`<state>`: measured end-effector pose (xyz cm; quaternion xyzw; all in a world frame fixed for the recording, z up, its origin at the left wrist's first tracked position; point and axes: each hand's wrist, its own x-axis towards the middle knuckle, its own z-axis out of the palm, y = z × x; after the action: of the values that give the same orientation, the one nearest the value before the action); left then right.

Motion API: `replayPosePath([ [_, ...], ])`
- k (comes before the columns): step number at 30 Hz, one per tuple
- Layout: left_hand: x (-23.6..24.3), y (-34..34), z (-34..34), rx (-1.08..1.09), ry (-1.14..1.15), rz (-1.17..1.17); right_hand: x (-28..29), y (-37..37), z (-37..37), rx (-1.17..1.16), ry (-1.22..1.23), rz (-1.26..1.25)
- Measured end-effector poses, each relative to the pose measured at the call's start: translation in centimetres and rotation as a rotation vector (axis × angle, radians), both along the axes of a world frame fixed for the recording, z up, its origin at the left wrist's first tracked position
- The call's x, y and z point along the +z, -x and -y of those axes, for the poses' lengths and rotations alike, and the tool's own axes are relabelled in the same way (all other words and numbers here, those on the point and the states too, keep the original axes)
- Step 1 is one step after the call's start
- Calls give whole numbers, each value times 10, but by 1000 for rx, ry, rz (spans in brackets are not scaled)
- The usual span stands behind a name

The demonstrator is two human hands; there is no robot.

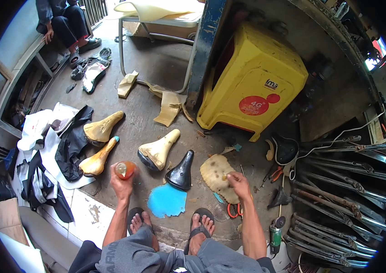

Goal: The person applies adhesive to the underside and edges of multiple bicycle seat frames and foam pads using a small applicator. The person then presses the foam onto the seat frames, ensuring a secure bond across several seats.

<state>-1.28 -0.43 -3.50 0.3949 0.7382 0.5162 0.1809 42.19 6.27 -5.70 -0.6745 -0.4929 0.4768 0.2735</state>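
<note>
Where the left grip is wrapped around an orange jar, the jar is off to the left of the person's feet, with its round top facing the camera. The right grip has its fingers drawn together over the right-hand part of a tan sheet, which is marked with dark spots and lies on the floor; whether those fingers pinch anything small, I cannot tell.

Between the two, a black saddle lies with its nose pointing away from the person, just beyond a ragged blue piece. A cream saddle is just to its left, and farther left are two more yellowish saddles, the nearer one blue at the tip. Orange-handled scissors lie just below the tan sheet.

Black and white material is heaped on the left. On the right, metal tubes are stacked, with a green power tool near their lower end. Farther out stands a yellow plastic stool, and beyond the foam scraps is a metal-legged chair. Another person sits at the upper left.
</note>
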Motion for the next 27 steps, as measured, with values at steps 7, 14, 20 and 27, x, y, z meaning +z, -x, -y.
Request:
replayPosePath([
  [7,-34,31,-9,12,-4,117,-55,-58,-43,269,-53,511],
  [14,-43,36,-3,-5,29,174,-8,-29,-38,250,330,174],
  [20,-44,-8,31,256,154,13,49,-15,3,208,47,253],
  [27,8,-129,38,-645,234,1513,112,93,70,419,-445,365],
])
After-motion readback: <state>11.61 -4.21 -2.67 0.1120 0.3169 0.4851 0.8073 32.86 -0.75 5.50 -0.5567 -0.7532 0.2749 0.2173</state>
